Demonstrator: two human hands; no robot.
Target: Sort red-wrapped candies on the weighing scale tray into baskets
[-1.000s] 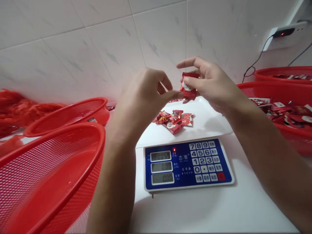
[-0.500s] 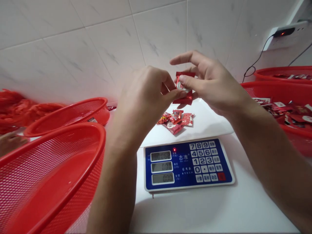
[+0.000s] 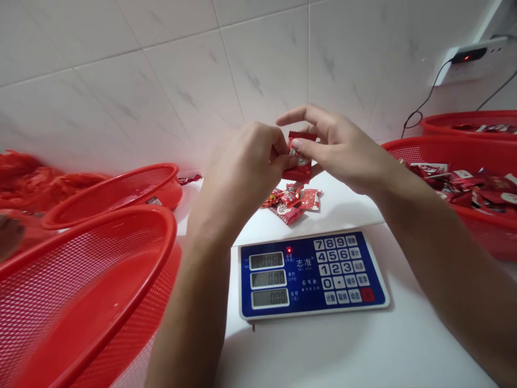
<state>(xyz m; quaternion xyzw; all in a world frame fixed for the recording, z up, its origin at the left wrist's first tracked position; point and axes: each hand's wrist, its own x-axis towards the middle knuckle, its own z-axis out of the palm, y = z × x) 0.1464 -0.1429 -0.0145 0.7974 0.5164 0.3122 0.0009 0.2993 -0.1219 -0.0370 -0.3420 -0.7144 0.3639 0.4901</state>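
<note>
Between both my hands is a red wrapped candy packet with a pale round print. My left hand pinches its left side with thumb and fingertips. My right hand grips it from the right, thumb on the front and index finger stretched out above. Under the hands, a small pile of red candy packets lies on the white scale pan. In front of the pan is the scale's blue keypad panel, its top display reading about 0.062.
A red mesh basket stands at near left, another red basket behind it. Red plastic bags lie at far left, beside a person's blurred hand. Red baskets with candy packets stand right. A cable hangs from the wall socket.
Both my hands have moved slightly down and left with the packet, closer to the pile. The other person's hand at the left edge has shifted. The display reading looks the same.
</note>
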